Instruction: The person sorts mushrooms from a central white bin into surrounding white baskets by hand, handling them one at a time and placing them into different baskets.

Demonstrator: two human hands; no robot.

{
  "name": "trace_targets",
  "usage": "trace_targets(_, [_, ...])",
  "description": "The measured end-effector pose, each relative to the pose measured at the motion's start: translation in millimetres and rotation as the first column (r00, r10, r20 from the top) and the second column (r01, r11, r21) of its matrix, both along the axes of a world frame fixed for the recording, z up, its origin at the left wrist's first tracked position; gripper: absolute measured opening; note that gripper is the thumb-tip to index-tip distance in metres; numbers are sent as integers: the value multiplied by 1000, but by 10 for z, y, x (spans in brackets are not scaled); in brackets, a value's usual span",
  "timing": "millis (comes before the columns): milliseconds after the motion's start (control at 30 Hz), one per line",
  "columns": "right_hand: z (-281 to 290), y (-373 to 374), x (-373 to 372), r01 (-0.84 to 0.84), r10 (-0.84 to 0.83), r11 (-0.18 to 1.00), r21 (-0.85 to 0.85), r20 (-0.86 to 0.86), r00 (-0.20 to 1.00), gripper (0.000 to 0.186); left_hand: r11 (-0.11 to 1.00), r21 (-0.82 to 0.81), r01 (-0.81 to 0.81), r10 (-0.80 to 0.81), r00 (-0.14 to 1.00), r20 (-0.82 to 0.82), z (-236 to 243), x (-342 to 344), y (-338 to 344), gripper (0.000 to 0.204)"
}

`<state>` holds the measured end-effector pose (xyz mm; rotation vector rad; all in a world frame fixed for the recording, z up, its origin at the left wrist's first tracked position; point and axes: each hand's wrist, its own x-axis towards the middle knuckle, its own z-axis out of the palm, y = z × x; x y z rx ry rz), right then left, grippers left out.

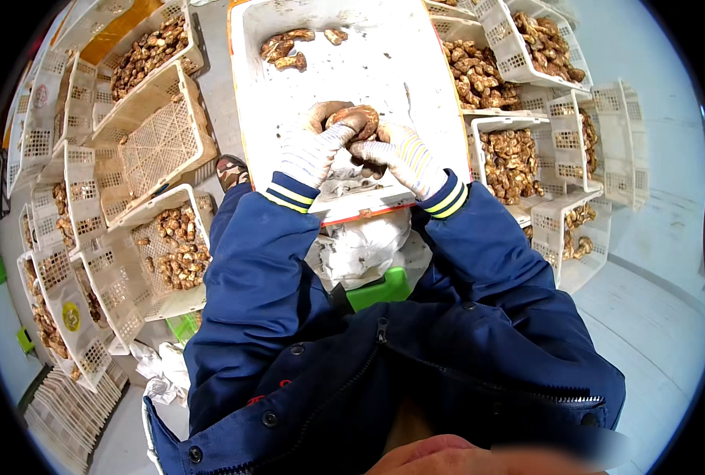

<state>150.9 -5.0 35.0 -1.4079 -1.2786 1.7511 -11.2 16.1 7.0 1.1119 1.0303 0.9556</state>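
Both my hands wear striped, soil-stained gloves and meet over a white foam box (404, 51). My left hand (324, 134) is closed around a brown mushroom (363, 115). From the other side, my right hand (392, 152) closes its fingers on the same mushroom, partly covering it. Several other mushrooms (279, 49) lie at the far left of the box, on a floor specked with dark soil. A crumpled, dirty white cloth or paper (348, 186) sits below my hands at the box's near end.
Plastic crates of mushrooms stand on both sides: one at the left (180, 247), another at the right (511, 162). A crate at the left (158, 146) shows mostly bare mesh. White crumpled material (360, 245) and a green object (380, 290) are between my legs.
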Motion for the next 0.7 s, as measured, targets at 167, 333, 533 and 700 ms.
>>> trace_targets(167, [-41, -29, 26, 148, -181, 973, -175, -193, 964, 20, 992, -114, 44, -31, 993, 113, -33, -22, 37, 56])
trace_targets(333, [18, 7, 118, 118, -172, 971, -207, -266, 948, 19, 976, -26, 215, -210, 969, 127, 56, 76, -21, 55])
trace_targets(533, [-122, 28, 114, 74, -88, 996, -59, -298, 950, 21, 991, -16, 129, -128, 989, 76, -44, 44, 70, 44])
trace_targets(700, [-84, 51, 102, 32, -103, 966, -257, -269, 958, 25, 992, -104, 74, -56, 985, 166, -168, -59, 118, 44])
